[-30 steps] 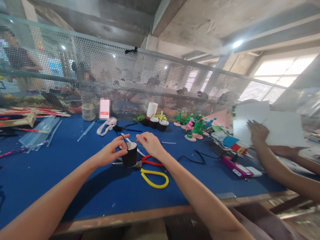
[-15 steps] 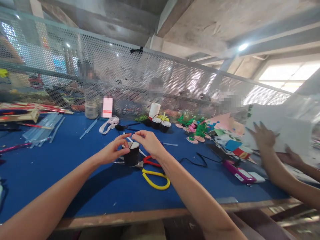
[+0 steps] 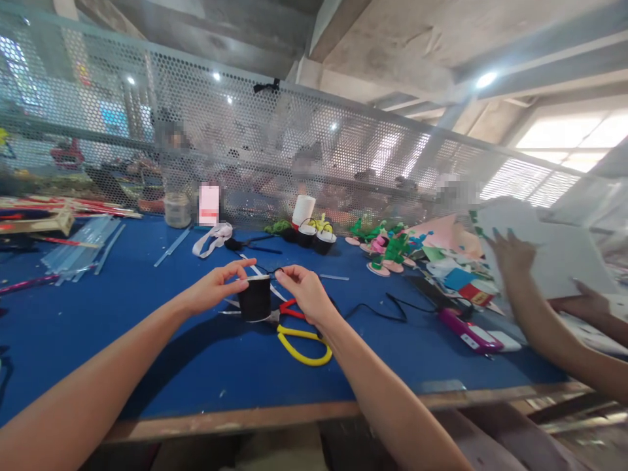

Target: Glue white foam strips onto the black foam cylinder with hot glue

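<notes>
Scissors [image 3: 299, 333] with yellow and red handles lie at lower centre on the blue table [image 3: 147, 366]. Just above, the left hand [image 3: 216, 291] and right hand [image 3: 304, 291] flank a small black cup [image 3: 254, 297] at frame centre, each pinching a thin black cord [image 3: 267, 270] over its rim. Similar cups [image 3: 314, 237] stand further back by the mesh screen [image 3: 245, 150].

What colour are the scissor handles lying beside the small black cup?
Yellow and red scissor handles, in the head view.

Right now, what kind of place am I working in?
Probably a shared craft workshop: a blue-covered workbench strewn with colourful foam flower ornaments, yellow-handled scissors, and other workers behind a perforated metal screen.
</notes>
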Tool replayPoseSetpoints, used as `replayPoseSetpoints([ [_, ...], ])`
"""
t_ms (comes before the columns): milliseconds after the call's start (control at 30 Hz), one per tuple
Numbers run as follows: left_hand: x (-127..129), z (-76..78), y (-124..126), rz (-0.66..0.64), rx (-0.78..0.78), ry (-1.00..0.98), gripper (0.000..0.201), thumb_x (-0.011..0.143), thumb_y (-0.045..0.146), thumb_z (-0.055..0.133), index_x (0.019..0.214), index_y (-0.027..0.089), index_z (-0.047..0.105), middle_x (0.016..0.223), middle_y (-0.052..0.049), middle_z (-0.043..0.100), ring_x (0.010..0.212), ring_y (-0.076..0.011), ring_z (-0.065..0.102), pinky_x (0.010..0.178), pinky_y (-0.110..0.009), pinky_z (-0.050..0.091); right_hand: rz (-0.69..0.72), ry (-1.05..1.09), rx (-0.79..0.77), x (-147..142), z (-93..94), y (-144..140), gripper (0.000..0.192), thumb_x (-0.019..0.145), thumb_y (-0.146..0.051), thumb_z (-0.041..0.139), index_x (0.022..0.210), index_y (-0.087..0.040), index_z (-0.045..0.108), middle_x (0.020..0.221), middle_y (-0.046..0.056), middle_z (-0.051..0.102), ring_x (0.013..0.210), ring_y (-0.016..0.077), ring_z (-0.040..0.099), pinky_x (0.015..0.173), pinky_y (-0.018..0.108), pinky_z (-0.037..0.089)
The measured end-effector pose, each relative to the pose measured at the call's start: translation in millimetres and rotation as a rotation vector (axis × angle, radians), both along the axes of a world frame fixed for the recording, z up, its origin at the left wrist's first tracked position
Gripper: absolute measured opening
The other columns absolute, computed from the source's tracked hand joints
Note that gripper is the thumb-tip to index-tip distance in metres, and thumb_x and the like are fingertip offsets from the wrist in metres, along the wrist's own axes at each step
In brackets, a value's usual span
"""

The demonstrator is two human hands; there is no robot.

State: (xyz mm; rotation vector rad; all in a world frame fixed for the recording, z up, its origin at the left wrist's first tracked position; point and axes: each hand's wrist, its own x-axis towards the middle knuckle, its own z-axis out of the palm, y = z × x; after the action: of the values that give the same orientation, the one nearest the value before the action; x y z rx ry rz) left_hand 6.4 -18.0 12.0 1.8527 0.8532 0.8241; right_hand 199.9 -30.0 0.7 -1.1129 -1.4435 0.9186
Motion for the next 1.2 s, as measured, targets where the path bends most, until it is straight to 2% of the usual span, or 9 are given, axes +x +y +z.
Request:
replayPoseSetpoints([
  [300,-1,3.1,-1,-0.033,-0.009,0.010,0.026,0.074,0.042,0.052,0.067,0.018,0.045,0.137,-0.010,0.035,0.124,-0.0263,0.033,0.098,-0.044,0.026,-0.014,-0.083,0.063,-1,-7.4,9,0.022,0.067,-0.040,0.054,0.069,-0.018,0.055,0.066,0.001,0.059,0.065,0.0136,0.052,0.061,0.025,0.041],
  [533,-2,3.8,0,-0.041,0.002,0.036,0.029,0.073,0.047,0.053,0.067,0.018,0.046,0.136,-0.009,0.038,0.124,-0.0260,0.033,0.100,-0.043,0.023,0.088,0.037,0.098,-5,-14.1,16,0.019,0.065,-0.036,0.057,0.064,-0.018,0.050,0.090,0.007,0.066,0.086,0.0160,0.058,0.078,0.029,0.042],
  [700,-4,5.7,0,-0.055,0.010,0.045,0.029,0.073,0.046,0.052,0.068,0.019,0.047,0.136,-0.010,0.039,0.124,-0.0246,0.034,0.100,-0.041,0.024,0.124,0.060,0.062,-6,-15.6,17,0.020,0.065,-0.037,0.058,0.065,-0.018,0.049,0.085,0.005,0.066,0.080,0.0148,0.059,0.076,0.028,0.043],
  [1000,-7,2.8,5,-0.001,0.040,0.133,0.025,0.067,0.039,0.059,0.074,0.018,0.048,0.129,-0.011,0.046,0.117,-0.0256,0.042,0.097,-0.040,0.030,0.081,-0.132,0.140,-10,-12.4,11,0.020,0.069,-0.038,0.054,0.066,-0.019,0.050,0.065,-0.001,0.055,0.060,0.0117,0.050,0.060,0.024,0.041],
  [1200,-1,5.9,0,-0.036,0.095,0.174,0.020,0.068,0.034,0.058,0.068,0.017,0.047,0.119,-0.010,0.053,0.115,-0.0246,0.043,0.098,-0.039,0.028,0.110,-0.193,0.184,-16,-10.6,1,0.018,0.071,-0.035,0.053,0.063,-0.019,0.046,0.061,-0.003,0.049,0.060,0.0112,0.047,0.061,0.024,0.041],
])
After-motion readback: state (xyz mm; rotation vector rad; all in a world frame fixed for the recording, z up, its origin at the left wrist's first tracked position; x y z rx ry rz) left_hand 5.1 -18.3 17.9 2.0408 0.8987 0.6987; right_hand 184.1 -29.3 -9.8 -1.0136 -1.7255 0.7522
